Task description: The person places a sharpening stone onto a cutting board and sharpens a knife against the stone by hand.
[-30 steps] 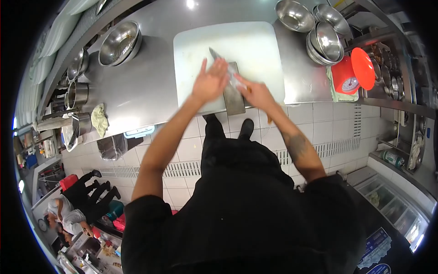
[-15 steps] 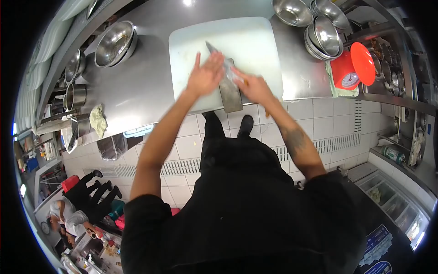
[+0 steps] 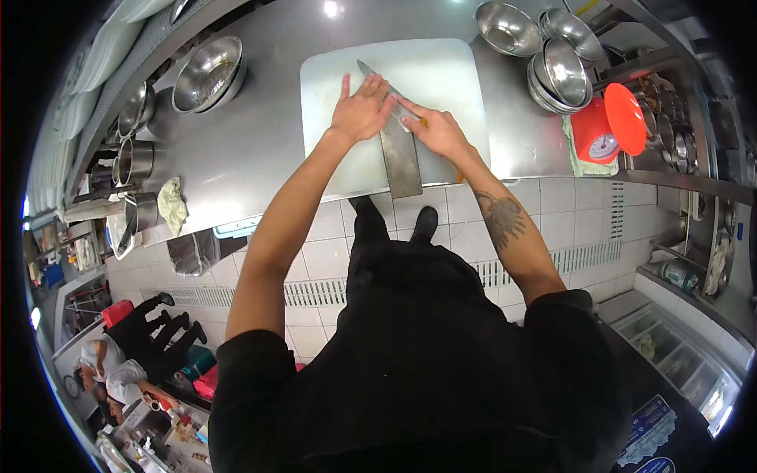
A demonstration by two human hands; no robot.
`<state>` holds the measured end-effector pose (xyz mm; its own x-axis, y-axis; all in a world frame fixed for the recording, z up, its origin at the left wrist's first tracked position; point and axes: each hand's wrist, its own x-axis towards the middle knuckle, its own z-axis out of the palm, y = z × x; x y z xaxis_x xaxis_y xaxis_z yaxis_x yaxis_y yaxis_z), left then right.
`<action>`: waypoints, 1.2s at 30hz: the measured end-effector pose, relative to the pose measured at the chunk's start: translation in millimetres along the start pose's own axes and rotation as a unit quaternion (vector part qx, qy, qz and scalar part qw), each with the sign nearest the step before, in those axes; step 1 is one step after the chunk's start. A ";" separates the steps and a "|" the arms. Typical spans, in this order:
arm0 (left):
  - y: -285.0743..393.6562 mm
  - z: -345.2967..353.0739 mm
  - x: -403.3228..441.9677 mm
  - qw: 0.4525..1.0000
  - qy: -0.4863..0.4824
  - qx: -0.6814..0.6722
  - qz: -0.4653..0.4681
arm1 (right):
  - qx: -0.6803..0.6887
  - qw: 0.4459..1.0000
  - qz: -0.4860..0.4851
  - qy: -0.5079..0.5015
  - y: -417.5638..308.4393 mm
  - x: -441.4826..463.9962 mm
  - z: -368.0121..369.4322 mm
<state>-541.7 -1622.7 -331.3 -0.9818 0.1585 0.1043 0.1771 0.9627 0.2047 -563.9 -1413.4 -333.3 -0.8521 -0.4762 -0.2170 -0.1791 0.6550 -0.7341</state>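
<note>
A kitchen knife (image 3: 366, 69) lies slanted over a long grey sharpening stone (image 3: 403, 167), its tip pointing to the far left. My right hand (image 3: 438, 132) is closed around the knife's handle, which is mostly hidden in the grip. Flat on the blade rests my left hand (image 3: 360, 114), fingers stretched out and thumb spread away, covering part of the metal. Under both is a white cutting board (image 3: 451, 71). The stone's near end reaches past the board's front edge.
Stacked steel bowls (image 3: 561, 72) stand at the right beside a red scale (image 3: 593, 135). More bowls (image 3: 209, 75) sit at the left, with a crumpled cloth (image 3: 172, 206) at the counter's edge. Other people (image 3: 118, 370) are at the lower left.
Both hands have shifted slightly with the knife on the stone. The view has moved a little, so the board appears lower and farther right.
</note>
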 end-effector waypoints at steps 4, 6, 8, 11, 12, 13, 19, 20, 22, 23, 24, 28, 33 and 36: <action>41.1 -32.5 -39.5 0.972 0.163 -0.105 -0.134 | 0.175 0.979 0.100 -0.007 -6.0 -19.4 -28.9; 82.0 -36.4 -84.0 0.960 0.115 -0.157 -0.203 | 0.309 0.941 0.136 -0.005 1.0 -40.4 -35.6; 99.6 -8.7 -112.6 0.962 0.075 -0.173 -0.199 | 0.432 0.888 0.161 -0.001 20.8 -56.5 -46.0; 118.3 3.1 -113.9 0.938 -0.013 -0.180 -0.295 | 0.796 0.492 -0.063 -0.347 85.7 -64.8 -16.5; 123.4 3.7 -108.3 0.939 -0.011 -0.181 -0.291 | 0.795 0.495 -0.067 -0.344 79.2 -73.1 -20.0; 128.9 4.5 -102.3 0.937 -0.009 -0.186 -0.296 | 0.840 0.457 -0.037 -0.289 71.3 -89.4 -19.9; 135.2 2.1 -73.0 0.935 -0.079 -0.158 -0.308 | 0.867 0.325 -0.188 -0.329 62.4 -108.4 2.5; 133.9 1.7 -71.5 0.931 -0.089 -0.165 -0.312 | 0.867 0.306 -0.210 -0.333 56.6 -112.2 1.4; 133.3 1.4 -70.2 0.934 -0.080 -0.161 -0.310 | 0.881 0.291 -0.202 -0.315 47.9 -118.9 -0.2; 132.4 1.5 -69.2 0.935 -0.072 -0.158 -0.310 | 0.878 0.286 -0.215 -0.319 45.1 -119.7 -0.2; 129.4 3.3 -67.3 0.935 -0.072 -0.158 -0.308 | 0.874 0.280 -0.226 -0.325 43.7 -120.5 -1.0; 99.0 4.5 -44.9 0.948 -0.032 -0.153 -0.276 | 0.857 0.292 -0.243 -0.347 40.7 -122.4 -6.1; 73.5 -19.0 -42.9 0.954 -0.026 -0.138 -0.266 | 0.746 0.648 0.080 -0.131 15.1 -128.0 -40.6; 57.9 -28.9 -66.9 0.969 0.142 -0.149 -0.140 | 0.388 0.912 0.120 -0.057 3.8 -115.1 -30.4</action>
<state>-463.8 -1583.8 -298.3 -0.9433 -0.2068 0.2596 -0.0396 0.8467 0.5305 -481.4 -1338.3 -291.6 -0.7558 -0.4610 -0.4651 0.4464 0.1568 -0.8810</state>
